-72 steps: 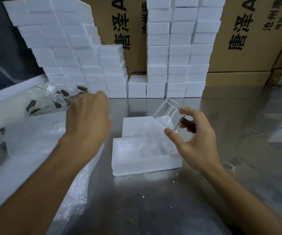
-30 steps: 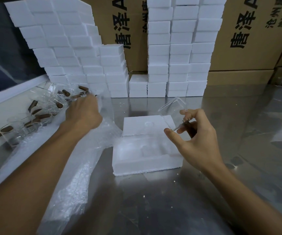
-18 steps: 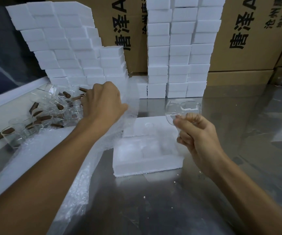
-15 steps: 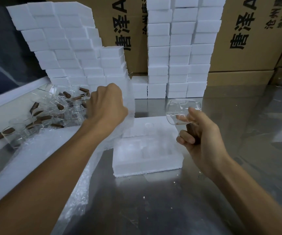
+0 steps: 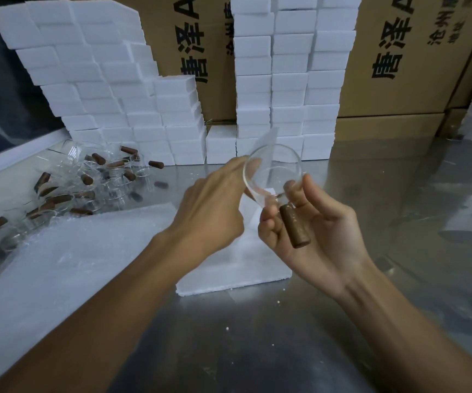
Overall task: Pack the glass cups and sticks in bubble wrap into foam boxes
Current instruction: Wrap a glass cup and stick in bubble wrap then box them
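My right hand (image 5: 320, 234) holds a clear glass cup (image 5: 273, 171) tilted on its side, mouth toward me, with its brown stick handle (image 5: 294, 225) lying across my curled fingers. My left hand (image 5: 215, 205) reaches to the cup's left rim and pinches a small translucent bubble wrap sheet (image 5: 267, 139), whose corner rises behind the cup. Below both hands lies the open white foam box (image 5: 229, 275), mostly hidden by them. More glass cups with brown sticks (image 5: 87, 182) lie heaped at the left.
A pile of bubble wrap sheets (image 5: 59, 265) covers the metal table (image 5: 257, 336) at the left. Stacked foam boxes (image 5: 286, 80) and a leaning stack (image 5: 101, 80) stand at the back before cardboard cartons (image 5: 399, 66).
My left hand has carried a bubble wrap sheet from the left pile across to the cup. My right hand has turned the cup so its mouth faces me and the stick points down.
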{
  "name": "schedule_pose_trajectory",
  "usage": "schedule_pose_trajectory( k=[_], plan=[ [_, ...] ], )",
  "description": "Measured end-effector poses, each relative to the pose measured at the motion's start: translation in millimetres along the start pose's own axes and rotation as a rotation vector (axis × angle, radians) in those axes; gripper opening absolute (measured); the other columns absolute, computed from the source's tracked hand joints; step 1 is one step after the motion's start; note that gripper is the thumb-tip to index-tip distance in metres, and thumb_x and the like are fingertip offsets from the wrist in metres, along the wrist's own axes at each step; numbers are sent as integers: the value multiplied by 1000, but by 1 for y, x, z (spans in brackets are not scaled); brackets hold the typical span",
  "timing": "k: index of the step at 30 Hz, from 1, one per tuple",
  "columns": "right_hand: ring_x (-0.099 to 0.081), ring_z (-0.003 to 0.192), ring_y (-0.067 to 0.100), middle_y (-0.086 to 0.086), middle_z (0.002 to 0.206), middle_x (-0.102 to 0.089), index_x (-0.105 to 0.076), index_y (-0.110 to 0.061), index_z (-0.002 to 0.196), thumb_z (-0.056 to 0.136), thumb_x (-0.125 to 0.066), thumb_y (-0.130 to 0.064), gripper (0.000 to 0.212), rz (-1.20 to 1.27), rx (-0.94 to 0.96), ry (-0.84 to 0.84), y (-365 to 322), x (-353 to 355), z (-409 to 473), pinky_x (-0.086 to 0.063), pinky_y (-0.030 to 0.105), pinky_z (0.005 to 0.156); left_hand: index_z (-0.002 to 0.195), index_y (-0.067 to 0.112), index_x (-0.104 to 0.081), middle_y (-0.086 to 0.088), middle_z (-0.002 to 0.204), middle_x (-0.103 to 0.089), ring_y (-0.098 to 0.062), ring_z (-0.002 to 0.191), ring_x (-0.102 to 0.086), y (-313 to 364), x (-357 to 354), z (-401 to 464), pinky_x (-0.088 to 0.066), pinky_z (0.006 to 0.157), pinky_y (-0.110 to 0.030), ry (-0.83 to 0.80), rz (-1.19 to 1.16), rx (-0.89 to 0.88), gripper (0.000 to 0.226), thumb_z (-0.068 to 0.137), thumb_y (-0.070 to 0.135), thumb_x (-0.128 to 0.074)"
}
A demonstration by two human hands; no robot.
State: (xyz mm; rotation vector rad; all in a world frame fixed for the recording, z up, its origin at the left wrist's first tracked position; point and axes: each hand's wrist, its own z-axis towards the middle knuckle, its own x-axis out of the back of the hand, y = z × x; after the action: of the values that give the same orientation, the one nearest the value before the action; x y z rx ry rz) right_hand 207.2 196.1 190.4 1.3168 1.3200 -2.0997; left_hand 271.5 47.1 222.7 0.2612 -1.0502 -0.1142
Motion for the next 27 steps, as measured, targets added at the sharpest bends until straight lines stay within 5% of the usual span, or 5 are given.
schedule_pose_trajectory(
  k=[8, 14, 18, 24, 27],
  plan=[
    [-61, 65, 16, 5, 92, -70, -71, -12, 75, 92, -59, -32, 29, -75, 23, -56, 9, -3, 0, -55, 32, 71, 154, 39, -17, 14, 155, -30, -19, 98, -62, -10, -8, -6, -56, 75, -37, -23, -98, 33, 110, 67, -13, -63],
    [-60, 68, 18, 6, 111, -60, -72, -11, 77, 93, -56, -31, 30, -98, 131, 36, 14, -2, 2, -55, 42, 92, 154, 36, -20, 30, 160, -5, 1, 141, -30, -9, -20, -6, -37, 100, -12, 33, -399, 2, 104, 74, -11, -68],
    [-65, 108, 20, 2, 100, -65, -74, -13, 78, 95, -56, -33, 31, -174, 181, 143, 7, 5, 4, -48, 50, 104, 157, 36, -13, 33, 159, -1, 3, 142, -27, -3, -17, -10, -51, 87, -26, 53, -414, 3, 109, 73, -13, -63],
    [-54, 126, 26, 6, 142, -54, -71, -17, 121, 100, -52, -37, 35, -605, 205, 285, 16, 9, 10, -58, 41, 85, 156, 37, 3, 33, 157, 17, -21, 95, -66, 14, -16, -19, -53, 54, -31, -42, -108, -130, 122, 68, -18, -61],
    [-55, 89, 20, 7, 104, -58, -73, -17, 106, 103, -53, -29, 24, -649, 238, 327, 20, 9, 11, -55, 28, 65, 155, 37, 8, 30, 157, 22, -15, 61, -54, 26, -20, -24, -42, 49, -27, -87, 17, -144, 125, 63, -19, -56]
  ],
)
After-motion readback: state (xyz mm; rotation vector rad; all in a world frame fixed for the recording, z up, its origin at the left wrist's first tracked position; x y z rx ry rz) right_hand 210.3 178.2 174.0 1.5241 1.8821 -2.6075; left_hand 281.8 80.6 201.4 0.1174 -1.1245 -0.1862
